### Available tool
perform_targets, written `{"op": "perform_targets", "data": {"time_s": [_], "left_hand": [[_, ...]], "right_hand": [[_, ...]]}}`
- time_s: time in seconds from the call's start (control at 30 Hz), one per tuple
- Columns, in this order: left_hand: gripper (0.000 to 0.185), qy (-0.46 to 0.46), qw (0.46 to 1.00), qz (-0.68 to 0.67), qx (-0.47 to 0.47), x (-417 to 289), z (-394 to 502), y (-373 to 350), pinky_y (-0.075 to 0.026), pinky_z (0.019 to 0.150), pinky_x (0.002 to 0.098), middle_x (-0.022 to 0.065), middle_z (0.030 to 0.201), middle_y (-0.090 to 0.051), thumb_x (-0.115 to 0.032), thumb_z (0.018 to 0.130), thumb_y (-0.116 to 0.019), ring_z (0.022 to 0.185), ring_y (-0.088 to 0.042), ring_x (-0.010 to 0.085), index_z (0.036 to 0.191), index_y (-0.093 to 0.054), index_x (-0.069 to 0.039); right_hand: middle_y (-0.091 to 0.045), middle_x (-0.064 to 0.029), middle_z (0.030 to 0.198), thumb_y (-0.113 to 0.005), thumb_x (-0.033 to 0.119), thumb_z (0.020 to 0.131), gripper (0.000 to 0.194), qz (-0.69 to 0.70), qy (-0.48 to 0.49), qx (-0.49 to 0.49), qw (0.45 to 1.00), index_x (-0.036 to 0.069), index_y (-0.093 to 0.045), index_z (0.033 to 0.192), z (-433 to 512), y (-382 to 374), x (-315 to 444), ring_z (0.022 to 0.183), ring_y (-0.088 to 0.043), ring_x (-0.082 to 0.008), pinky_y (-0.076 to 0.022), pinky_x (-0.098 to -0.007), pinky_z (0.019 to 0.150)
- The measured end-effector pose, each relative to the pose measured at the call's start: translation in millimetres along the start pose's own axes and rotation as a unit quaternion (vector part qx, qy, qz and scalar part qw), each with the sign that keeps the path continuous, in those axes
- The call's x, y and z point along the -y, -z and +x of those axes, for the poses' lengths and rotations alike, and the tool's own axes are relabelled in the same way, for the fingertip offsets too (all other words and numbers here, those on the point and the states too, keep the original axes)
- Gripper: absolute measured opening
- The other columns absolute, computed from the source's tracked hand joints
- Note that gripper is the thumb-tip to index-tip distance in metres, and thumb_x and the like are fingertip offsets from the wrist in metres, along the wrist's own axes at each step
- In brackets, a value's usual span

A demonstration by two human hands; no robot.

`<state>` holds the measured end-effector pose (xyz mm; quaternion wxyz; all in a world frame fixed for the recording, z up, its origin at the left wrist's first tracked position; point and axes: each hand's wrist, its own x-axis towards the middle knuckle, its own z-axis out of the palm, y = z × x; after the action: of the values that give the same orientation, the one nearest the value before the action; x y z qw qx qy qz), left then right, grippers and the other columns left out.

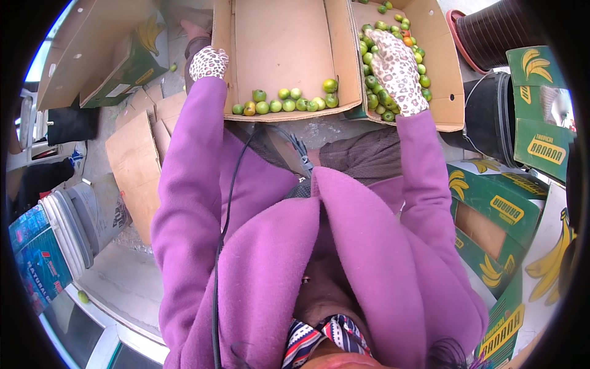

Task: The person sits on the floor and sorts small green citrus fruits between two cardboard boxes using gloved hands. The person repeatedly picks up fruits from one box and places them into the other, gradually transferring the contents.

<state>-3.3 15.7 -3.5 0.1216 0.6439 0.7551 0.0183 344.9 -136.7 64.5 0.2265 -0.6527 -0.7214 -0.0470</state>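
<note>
A cardboard box lies before me, with a row of small green tomatoes along its near wall, a few turning yellow. My left hand, in a leopard-print glove, is curled over this box's left rim. To the right, a second cardboard box holds many more tomatoes, mostly green, a couple orange or red. My right hand, gloved alike, reaches into that box, back upward, its fingers on the tomatoes at the left side. Its palm is hidden, so whether it grasps one cannot be seen.
Green banana cartons are stacked at my right, beside a black bucket and a brown ribbed container. Flattened cardboard and lidded pails stand at left. A black cable runs down my coat.
</note>
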Motion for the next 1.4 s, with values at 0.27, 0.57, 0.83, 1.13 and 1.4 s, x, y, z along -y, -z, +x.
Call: {"op": "perform_targets", "data": {"time_s": [0.27,0.57,0.83,1.13,1.4], "left_hand": [[0.042,-0.079,0.995,-0.021,-0.059,6,-2,-8,-0.048,0.088,0.0440,0.0179,0.099,-0.067,-0.040,0.086,-0.050,0.096,-0.063,0.0341,0.096,-0.069,-0.004],[0.037,-0.053,0.994,-0.084,-0.052,5,-1,-14,-0.049,0.084,0.0453,0.0200,0.095,-0.067,-0.035,0.084,-0.053,0.092,-0.064,0.0353,0.092,-0.067,-0.003],[0.036,-0.027,0.997,-0.065,-0.044,15,10,-22,-0.049,0.084,0.0435,0.0194,0.096,-0.068,-0.037,0.084,-0.059,0.093,-0.065,0.0341,0.104,-0.069,-0.009],[0.038,-0.001,0.998,-0.036,-0.046,-1,-5,0,-0.049,0.087,0.0439,0.0224,0.101,-0.066,-0.036,0.084,-0.059,0.097,-0.063,0.0368,0.103,-0.068,-0.005],[0.043,0.010,0.999,-0.017,-0.033,-7,-3,1,-0.048,0.089,0.0411,0.0171,0.107,-0.067,-0.039,0.084,-0.062,0.103,-0.063,0.0324,0.110,-0.066,-0.006]], "right_hand": [[-0.068,-0.0113,0.098,-0.054,0.010,0.081,0.026,-0.198,0.117,0.452,0.862,0.011,-0.067,0.103,42,-121,65,0.097,-0.065,-0.0282,-0.0466,-0.0428,0.089],[-0.058,-0.0064,0.129,-0.054,0.029,0.091,0.038,-0.332,0.127,0.570,0.741,0.016,-0.059,0.126,11,-178,58,0.121,-0.053,-0.0311,-0.0293,-0.0635,0.101],[-0.061,-0.0098,0.124,-0.050,0.025,0.093,0.036,-0.277,0.064,0.564,0.775,0.012,-0.060,0.125,10,-186,57,0.118,-0.055,-0.0310,-0.0301,-0.0656,0.098],[-0.067,-0.0087,0.097,-0.064,0.029,0.077,0.031,-0.032,0.028,0.350,0.936,0.013,-0.066,0.104,40,-99,92,0.094,-0.062,-0.0276,-0.0452,-0.0487,0.082],[-0.065,-0.0115,0.105,-0.065,0.024,0.073,0.039,0.111,-0.095,-0.119,0.982,0.008,-0.064,0.109,-16,16,4,0.100,-0.060,-0.0292,-0.0454,-0.0405,0.091]]}}
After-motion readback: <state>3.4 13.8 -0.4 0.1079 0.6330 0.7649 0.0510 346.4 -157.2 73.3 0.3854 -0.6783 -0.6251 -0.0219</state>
